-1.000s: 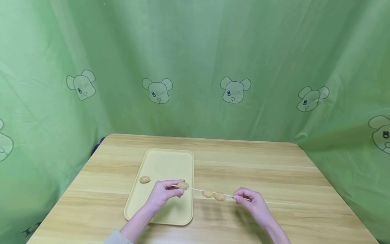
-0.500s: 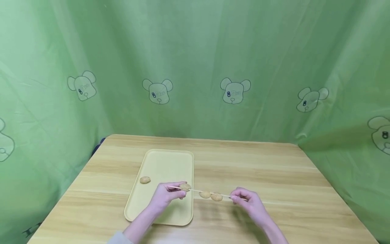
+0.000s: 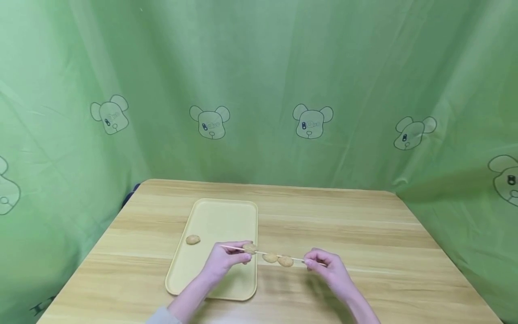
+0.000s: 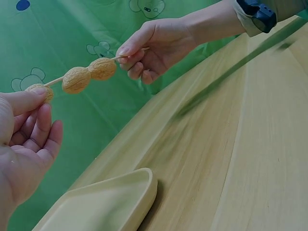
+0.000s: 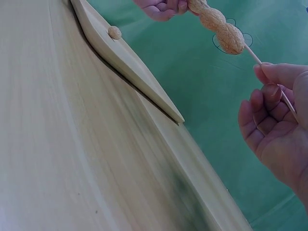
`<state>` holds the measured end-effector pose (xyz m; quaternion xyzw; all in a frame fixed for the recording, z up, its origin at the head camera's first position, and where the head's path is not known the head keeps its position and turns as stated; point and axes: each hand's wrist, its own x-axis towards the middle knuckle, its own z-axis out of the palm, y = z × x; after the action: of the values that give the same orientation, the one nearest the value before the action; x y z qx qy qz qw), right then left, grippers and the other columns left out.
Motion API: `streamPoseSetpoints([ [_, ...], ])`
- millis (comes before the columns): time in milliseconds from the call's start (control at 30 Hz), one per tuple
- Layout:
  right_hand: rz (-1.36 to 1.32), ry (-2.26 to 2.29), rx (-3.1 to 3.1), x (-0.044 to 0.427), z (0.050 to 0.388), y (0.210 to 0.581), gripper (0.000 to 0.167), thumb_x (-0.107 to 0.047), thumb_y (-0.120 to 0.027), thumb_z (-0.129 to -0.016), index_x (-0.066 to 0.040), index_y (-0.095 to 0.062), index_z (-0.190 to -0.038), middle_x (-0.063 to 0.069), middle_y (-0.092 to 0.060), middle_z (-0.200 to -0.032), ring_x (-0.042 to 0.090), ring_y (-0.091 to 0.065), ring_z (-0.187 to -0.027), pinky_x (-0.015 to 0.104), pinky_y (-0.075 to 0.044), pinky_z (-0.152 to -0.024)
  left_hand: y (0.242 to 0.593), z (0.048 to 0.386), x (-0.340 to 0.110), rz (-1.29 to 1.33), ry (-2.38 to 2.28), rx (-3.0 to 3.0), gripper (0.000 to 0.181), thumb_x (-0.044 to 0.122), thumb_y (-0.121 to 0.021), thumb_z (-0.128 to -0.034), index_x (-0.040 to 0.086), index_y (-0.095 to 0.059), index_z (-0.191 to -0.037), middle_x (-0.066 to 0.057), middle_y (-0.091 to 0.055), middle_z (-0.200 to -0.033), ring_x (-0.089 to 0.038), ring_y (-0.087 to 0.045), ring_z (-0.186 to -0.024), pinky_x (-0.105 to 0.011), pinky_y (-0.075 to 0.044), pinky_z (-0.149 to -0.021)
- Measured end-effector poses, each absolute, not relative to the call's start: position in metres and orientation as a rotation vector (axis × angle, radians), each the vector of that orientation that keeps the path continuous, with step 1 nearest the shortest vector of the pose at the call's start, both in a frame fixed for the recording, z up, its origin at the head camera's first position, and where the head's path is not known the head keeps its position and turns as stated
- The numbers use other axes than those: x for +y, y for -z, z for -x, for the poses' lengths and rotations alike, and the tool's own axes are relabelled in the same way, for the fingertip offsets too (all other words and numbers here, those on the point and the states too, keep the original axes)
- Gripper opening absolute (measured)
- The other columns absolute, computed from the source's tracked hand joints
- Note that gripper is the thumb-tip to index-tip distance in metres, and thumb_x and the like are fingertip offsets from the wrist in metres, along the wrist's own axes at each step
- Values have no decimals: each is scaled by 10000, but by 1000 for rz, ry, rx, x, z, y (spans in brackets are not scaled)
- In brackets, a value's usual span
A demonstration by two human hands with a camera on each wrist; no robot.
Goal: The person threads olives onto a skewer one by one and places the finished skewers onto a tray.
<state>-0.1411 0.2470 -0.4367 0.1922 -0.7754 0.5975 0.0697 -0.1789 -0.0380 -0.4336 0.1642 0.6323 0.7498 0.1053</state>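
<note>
A thin wooden skewer point(image 3: 298, 259) runs through round, rough, light-brown balls, held above the table. Two of them, a left ball point(image 3: 270, 257) and a right ball point(image 3: 285, 261), touch near the middle. My left hand point(image 3: 226, 260) pinches a third ball point(image 3: 250, 248) at the skewer's left part, whose tip sticks out past it. With thumb and fingertips, my right hand point(image 3: 329, 270) pinches the skewer near its right end. In the left wrist view the two middle balls point(image 4: 76, 80) hang between both hands, a short stretch of bare stick on either side.
A cream tray point(image 3: 214, 211) lies on the wooden table point(image 3: 348, 216), under and beyond my left hand. One loose brown ball point(image 3: 193, 239) rests at its left side. A green curtain point(image 3: 259, 148) with bear-head drawings surrounds the table.
My left hand with its ball has shifted slightly right. My right hand and the two middle balls have moved slightly left, narrowing the distance between the hands.
</note>
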Motion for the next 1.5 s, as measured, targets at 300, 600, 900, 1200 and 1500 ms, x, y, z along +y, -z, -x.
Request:
streamPoseSetpoints([
  [300, -601, -1811, -2304, 245, 140, 435, 46, 23, -576, -863, 33, -620, -865, 50, -581, -736, 98, -550, -706, 247, -500, -660, 432, 178, -32, -514, -2203, 1867, 416, -30, -678, -763, -162, -541, -1132, -29, -697, -842, -75, -610, -683, -244, -523, -738],
  [600, -665, -1800, -2307, 246, 140, 437, 57, 30, -561, -871, 59, -608, -882, -9, -590, -768, 140, -555, -712, 260, -501, -660, 436, 177, -30, -565, -2204, 1860, 412, -20, -676, -769, -170, -539, -1127, -25, -697, -856, -68, -607, -685, -227, -521, -712],
  [900, -574, -1788, -2392, 248, 137, 442, 80, 10, -572, -872, 51, -632, -905, -58, -620, -906, 58, -558, -826, 225, -489, -735, 437, 175, -28, -553, -2181, 1866, 416, -36, -672, -774, -152, -537, -1150, -132, -686, -929, -71, -614, -712, -228, -522, -731],
  [1200, -554, -1763, -2442, 246, 138, 443, 107, -9, -597, -863, 54, -654, -927, -38, -617, -893, 46, -552, -849, 232, -494, -774, 441, 180, -27, -552, -2197, 1832, 432, -55, -652, -784, -160, -508, -1177, -40, -681, -896, -69, -616, -737, -226, -521, -756],
  [1500, -545, -1774, -2344, 246, 142, 445, 76, -9, -609, -855, 36, -663, -883, 63, -589, -776, 63, -532, -739, 232, -499, -665, 445, 181, -33, -512, -2209, 1831, 440, -56, -626, -807, -190, -464, -1193, -118, -662, -950, -134, -642, -843, -273, -525, -815],
])
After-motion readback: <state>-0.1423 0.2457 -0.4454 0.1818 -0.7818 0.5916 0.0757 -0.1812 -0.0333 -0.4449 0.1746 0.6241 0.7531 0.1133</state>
